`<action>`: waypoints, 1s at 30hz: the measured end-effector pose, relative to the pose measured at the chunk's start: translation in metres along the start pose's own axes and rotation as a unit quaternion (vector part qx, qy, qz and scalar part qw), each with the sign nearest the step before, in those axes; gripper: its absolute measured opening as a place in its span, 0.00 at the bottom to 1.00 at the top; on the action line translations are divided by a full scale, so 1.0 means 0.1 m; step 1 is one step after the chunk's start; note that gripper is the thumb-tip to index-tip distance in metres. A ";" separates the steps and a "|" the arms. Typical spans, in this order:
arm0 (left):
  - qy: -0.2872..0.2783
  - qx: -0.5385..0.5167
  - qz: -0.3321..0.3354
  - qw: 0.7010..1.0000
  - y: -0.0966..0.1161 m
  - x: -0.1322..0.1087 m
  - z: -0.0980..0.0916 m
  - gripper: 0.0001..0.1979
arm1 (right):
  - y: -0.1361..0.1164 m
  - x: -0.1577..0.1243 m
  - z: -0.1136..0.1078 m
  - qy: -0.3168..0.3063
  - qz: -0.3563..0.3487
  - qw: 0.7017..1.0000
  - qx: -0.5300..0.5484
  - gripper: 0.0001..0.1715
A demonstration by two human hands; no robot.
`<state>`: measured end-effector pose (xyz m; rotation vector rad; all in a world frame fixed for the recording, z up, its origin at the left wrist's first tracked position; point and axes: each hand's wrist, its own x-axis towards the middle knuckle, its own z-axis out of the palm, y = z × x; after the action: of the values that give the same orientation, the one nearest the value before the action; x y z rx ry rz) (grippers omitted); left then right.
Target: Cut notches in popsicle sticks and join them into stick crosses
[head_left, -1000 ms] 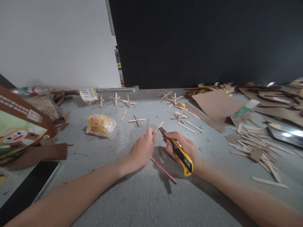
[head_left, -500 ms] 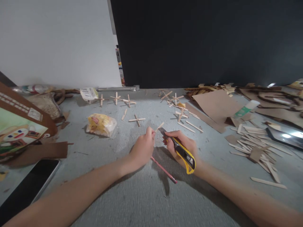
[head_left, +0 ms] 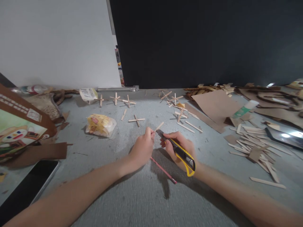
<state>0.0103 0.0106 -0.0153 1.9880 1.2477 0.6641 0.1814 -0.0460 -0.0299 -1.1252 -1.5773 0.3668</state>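
Observation:
My left hand [head_left: 142, 148] is closed in a pinch on a thin wooden craft stick [head_left: 159, 126] that points up and to the right. My right hand [head_left: 181, 148] grips a yellow and black utility knife [head_left: 182, 153], its blade tip set against the stick close to my left fingers. A pink pencil [head_left: 163, 170] lies on the grey table [head_left: 132, 195] just below both hands.
Glued stick crosses [head_left: 136, 119] lie scattered behind the hands, with a yellow snack packet [head_left: 101, 125] to the left. A heap of loose sticks [head_left: 257, 148], brown cardboard [head_left: 216, 105], a glue bottle [head_left: 245, 108] and a phone [head_left: 284, 137] are at the right. A picture box [head_left: 19, 129] and a dark tablet [head_left: 30, 186] sit at the left.
The knife has tilted and shifted slightly left, closer to the stick, with the right hand's grip sliding along the handle. The left hand and stick have barely moved.

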 end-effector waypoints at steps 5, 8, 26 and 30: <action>0.012 -0.003 -0.003 1.000 0.00 0.01 0.00 0.08 | 0.02 -0.01 0.00 0.009 0.002 1.000 0.003 0.07; 0.013 -0.005 0.000 1.000 -0.01 0.01 0.00 0.07 | 0.02 0.00 0.00 0.029 -0.016 0.999 0.003 0.07; 0.002 0.006 -0.009 1.000 -0.03 0.02 0.01 0.08 | 0.07 0.02 0.01 0.008 -0.103 0.992 -0.072 0.13; 0.001 0.008 -0.007 1.000 -0.03 0.01 0.01 0.09 | 0.04 0.01 -0.01 0.000 -0.052 0.996 -0.074 0.09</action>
<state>0.0094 0.0124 -0.0182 1.9905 1.2717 0.6499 0.1846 -0.0433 -0.0320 -1.1495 -1.6776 0.1848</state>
